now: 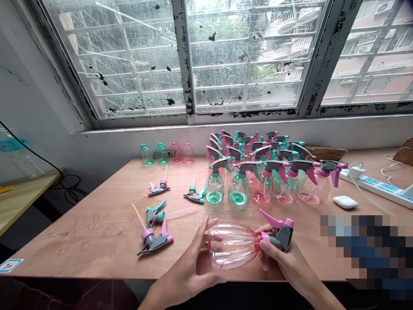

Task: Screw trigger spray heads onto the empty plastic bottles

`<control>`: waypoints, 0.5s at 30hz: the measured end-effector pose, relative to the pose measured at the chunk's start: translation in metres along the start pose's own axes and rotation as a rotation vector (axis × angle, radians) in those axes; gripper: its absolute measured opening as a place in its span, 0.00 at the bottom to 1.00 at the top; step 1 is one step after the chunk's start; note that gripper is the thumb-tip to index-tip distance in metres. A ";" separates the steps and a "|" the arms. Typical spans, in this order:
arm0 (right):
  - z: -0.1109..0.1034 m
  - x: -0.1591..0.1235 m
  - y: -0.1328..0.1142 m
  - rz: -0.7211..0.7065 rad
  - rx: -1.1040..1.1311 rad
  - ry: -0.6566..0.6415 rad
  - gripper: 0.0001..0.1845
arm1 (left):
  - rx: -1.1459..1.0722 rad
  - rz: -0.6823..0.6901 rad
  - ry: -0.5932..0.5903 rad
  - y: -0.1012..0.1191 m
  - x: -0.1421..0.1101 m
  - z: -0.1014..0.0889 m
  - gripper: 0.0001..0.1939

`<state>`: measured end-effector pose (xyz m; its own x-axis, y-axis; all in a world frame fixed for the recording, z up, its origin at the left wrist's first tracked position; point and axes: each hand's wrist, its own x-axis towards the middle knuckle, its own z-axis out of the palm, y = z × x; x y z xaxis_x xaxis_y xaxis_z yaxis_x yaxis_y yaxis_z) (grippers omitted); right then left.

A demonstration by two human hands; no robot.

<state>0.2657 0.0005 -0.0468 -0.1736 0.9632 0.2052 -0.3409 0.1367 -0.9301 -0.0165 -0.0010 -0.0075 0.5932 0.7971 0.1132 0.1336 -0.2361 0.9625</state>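
I hold a clear pink spray bottle (232, 244) lying on its side over the near edge of the wooden table (97, 224). My left hand (190, 269) cups the bottle's base, fingers wrapped round it. My right hand (285, 262) grips the neck where the grey and pink trigger head (280, 232) sits on the bottle. Loose trigger heads lie on the table to the left: a pink one (154, 240), a teal one (155, 213), another pink one (158, 188) and another teal one (195, 194).
Several assembled pink and teal spray bottles (263, 176) stand in rows at mid-table. Bare bottles (166, 153) without heads line the back left by the wall. A power strip (379, 186), white cables and a white earbud case (345, 202) lie at the right.
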 end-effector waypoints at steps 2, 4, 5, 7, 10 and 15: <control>0.000 0.000 0.000 0.003 -0.002 -0.010 0.19 | -0.010 -0.002 -0.010 -0.001 0.001 -0.001 0.55; -0.001 0.000 0.000 0.004 -0.001 -0.020 0.18 | 0.001 0.001 -0.008 0.000 0.001 -0.001 0.52; -0.002 0.000 0.000 0.003 -0.001 -0.023 0.18 | 0.012 0.000 0.001 0.002 0.001 -0.001 0.51; -0.002 0.001 0.001 -0.001 0.000 -0.029 0.17 | 0.036 -0.007 0.039 0.005 0.000 0.001 0.49; -0.003 0.000 0.002 0.002 -0.010 -0.037 0.17 | 0.038 -0.002 0.086 0.008 0.000 0.004 0.47; -0.004 0.000 0.003 0.005 -0.009 -0.034 0.17 | 0.011 -0.017 0.074 0.004 -0.001 0.004 0.53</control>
<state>0.2684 0.0021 -0.0512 -0.2065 0.9556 0.2104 -0.3317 0.1340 -0.9338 -0.0132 -0.0046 -0.0050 0.5301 0.8401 0.1150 0.1524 -0.2279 0.9617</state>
